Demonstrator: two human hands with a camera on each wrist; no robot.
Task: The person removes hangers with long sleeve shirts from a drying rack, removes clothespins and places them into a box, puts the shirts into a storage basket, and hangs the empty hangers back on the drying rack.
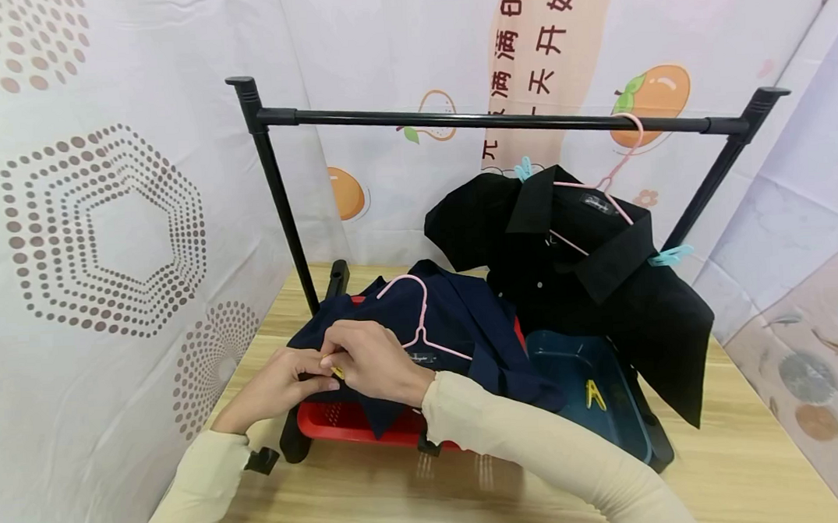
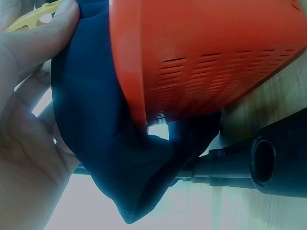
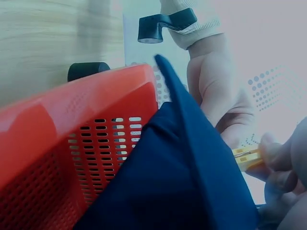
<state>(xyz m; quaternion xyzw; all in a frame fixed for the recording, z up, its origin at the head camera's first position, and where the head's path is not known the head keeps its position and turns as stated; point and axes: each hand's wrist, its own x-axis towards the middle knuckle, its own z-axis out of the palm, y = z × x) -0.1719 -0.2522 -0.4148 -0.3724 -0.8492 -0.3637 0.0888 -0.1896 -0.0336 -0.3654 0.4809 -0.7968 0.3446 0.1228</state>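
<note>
Left hand [image 1: 284,383] is pinching a navy cloth shirt [image 1: 456,303] draping over a red perforated plastic basket [image 1: 338,423]; right hand [image 1: 376,362] is pinching a yellow plastic clothespin [image 3: 245,158] at the shirt's edge. Should it be catching too little fabric, it could be slipping off.

Head view: illumination is bright and even; a soft shadow darkens the tabletop [image 1: 331,511] below the red basket [image 1: 342,429]. The black shirt [image 1: 567,286] retains little fold detail. Left wrist view: blue-green cast; lower background overexposed. Right wrist view: hazy, washed out upper right; the navy garment's [image 3: 192,163] tip appears blurred.
</note>
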